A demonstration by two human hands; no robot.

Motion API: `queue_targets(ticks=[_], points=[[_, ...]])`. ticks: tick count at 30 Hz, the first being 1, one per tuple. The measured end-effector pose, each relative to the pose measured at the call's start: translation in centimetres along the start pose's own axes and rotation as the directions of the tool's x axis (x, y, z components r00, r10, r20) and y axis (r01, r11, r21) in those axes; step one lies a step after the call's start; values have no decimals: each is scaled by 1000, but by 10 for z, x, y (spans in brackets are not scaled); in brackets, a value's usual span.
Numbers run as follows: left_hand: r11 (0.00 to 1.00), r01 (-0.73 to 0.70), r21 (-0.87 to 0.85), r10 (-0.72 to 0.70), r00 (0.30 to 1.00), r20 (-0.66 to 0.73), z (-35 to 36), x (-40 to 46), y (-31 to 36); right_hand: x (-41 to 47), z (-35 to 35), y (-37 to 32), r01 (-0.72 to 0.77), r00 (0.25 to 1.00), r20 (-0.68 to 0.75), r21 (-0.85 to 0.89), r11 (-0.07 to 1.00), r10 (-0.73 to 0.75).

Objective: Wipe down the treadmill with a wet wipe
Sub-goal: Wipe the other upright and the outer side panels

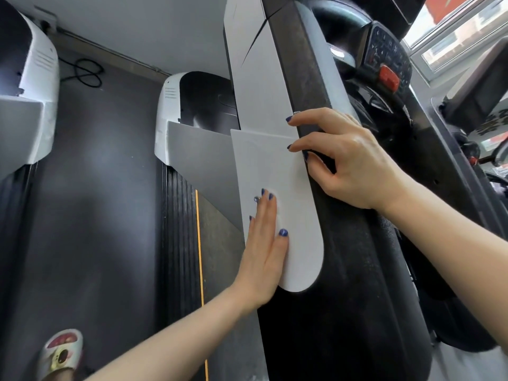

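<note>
The treadmill's handrail runs toward me, with a white side panel and a black textured top. My left hand lies flat on the white panel, fingers straight and pressed against it. A faint white crease beside its fingertips may be the wet wipe; white on white, I cannot tell for sure. My right hand rests across the black top further up, its bent fingers reaching over the edge to the white panel, with nothing visible in it.
The console with keypad and a red stop button is at upper right. The treadmill's belt and white motor cover lie at left of the rail. A second treadmill stands at far left. My slippered foot is on the dark floor.
</note>
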State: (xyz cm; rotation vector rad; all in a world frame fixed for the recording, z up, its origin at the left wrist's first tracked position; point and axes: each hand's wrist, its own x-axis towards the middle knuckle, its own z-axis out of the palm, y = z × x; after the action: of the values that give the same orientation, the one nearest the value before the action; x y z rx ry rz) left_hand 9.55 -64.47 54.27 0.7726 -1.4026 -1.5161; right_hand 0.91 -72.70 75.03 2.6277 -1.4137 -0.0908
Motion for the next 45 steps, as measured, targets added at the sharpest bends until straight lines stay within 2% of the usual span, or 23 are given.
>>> queue_targets(ticks=[5, 11, 17, 23, 26, 30, 36, 41, 45], points=[[998, 59, 1, -59, 997, -49, -11, 44, 24, 1, 0, 0, 2, 1000, 0, -1, 1000, -2], [998, -58, 15, 56, 994, 89, 0, -11, 31, 0, 1, 0, -5, 999, -32, -4, 1000, 5], [998, -8, 56, 8, 1000, 5, -8, 40, 45, -1, 1, -1, -33, 998, -52, -38, 999, 31], [986, -159, 51, 152, 981, 118, 2, -16, 48, -12, 5, 2, -163, 958, -243, -26, 986, 151], [986, -141, 86, 132, 986, 98, -2, 5, 46, -12, 4, 4, -201, 931, -307, 17, 980, 196], [989, -121, 86, 120, 993, 22, -6, 38, 60, -6, 4, 4, -183, 944, -279, -2, 983, 175], [974, -209, 91, 200, 975, 97, 4, -7, 56, -14, 2, 5, -180, 959, -227, -27, 983, 169], [977, -204, 65, 201, 978, 46, -1, 2, 58, -16, -1, 2, -206, 961, -198, -50, 977, 193], [981, -195, 14, 196, 975, -105, -1, 2, 57, -35, -6, -6, -248, 948, -218, -55, 967, 230]])
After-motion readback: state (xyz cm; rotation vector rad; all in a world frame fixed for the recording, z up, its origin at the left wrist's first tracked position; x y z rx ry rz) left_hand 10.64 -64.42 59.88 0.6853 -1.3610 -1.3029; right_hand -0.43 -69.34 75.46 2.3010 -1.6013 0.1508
